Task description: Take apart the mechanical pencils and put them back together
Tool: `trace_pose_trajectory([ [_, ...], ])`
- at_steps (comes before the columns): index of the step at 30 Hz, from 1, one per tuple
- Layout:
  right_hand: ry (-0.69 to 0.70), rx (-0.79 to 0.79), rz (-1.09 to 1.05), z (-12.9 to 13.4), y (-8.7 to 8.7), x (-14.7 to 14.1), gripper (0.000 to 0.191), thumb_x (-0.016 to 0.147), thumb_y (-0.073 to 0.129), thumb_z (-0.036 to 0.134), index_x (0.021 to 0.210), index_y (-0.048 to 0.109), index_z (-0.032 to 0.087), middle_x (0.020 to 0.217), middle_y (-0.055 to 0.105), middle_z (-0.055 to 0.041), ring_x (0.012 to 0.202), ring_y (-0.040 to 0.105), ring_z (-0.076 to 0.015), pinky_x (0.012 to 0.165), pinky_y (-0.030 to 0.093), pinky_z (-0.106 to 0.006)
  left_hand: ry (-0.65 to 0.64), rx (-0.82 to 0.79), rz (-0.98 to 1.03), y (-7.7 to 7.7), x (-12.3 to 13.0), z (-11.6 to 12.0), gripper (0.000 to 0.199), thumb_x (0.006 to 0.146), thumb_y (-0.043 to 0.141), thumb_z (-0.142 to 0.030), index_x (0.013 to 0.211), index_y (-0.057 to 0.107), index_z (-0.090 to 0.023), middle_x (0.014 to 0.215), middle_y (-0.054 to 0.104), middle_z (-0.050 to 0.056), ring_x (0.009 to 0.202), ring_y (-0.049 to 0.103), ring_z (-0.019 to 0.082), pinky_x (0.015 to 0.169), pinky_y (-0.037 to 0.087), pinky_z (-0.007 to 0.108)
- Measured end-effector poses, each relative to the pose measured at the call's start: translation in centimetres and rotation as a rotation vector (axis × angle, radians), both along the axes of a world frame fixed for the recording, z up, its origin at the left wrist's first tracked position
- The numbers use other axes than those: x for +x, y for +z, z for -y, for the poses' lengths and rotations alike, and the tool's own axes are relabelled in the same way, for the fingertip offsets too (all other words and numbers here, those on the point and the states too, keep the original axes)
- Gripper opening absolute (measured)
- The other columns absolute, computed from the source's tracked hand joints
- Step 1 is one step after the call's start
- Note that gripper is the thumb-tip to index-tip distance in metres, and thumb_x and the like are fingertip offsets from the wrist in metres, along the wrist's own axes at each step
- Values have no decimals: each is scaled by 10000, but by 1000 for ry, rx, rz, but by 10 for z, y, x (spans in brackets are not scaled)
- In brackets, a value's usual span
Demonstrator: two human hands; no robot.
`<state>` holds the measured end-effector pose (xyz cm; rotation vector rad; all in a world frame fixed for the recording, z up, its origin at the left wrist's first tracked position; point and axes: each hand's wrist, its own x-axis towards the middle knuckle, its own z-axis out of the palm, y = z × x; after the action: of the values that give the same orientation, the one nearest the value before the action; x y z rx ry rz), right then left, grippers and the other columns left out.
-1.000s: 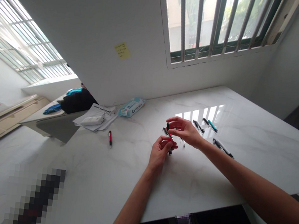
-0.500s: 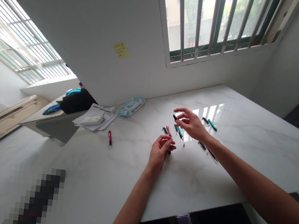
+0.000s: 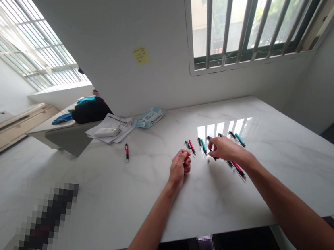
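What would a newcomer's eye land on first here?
The row of pens laid side by side on the white marble table, red and teal among them, with the left hand and right hand at it. Above, a barred window dominates the wall. A lone red pen lies apart, further left.

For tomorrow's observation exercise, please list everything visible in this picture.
pens: several, black with red or teal, row on table
loose pen: one, red and black, left of row
table: one, white marble
papers: a sheaf, white, on table
wipes packet: one, pale blue, beside papers
bag: one, black, beyond papers
sticky note: one, yellow, on wall
barred window: one, above table
left hand: one, curled around something red
right hand: one, fingertips over the row
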<state>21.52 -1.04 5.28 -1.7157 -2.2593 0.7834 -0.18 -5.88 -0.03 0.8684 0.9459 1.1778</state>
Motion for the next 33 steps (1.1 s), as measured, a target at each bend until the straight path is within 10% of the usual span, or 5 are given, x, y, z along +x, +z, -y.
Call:
trace_pose_trajectory([
  [33,87,-65,7,0,-16,-4,208,749,642,27,698,780,174,613,729,-78,579,693,-201,595,489,-282,-34,7,-47,2,5,2,374,814,733,-517,874,540,-203,636,403,-72,488,276,44,466,190,189],
])
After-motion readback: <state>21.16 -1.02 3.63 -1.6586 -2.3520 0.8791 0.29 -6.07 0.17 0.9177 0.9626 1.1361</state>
